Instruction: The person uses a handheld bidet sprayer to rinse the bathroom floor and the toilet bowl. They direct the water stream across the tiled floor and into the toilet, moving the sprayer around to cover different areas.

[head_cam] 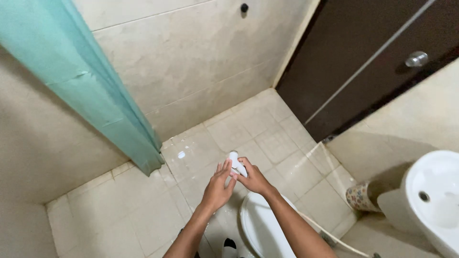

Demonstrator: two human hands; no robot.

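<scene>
The right hand (253,180) has its grip closed around a small white spray head (235,163), held above the white toilet (262,229). The left hand (217,187) is released, fingers spread flat beside it. Below lies a wet beige tiled floor (267,138); a teal curtain (91,86), a dark door (363,57) and a white sink (432,196) surround it.
</scene>
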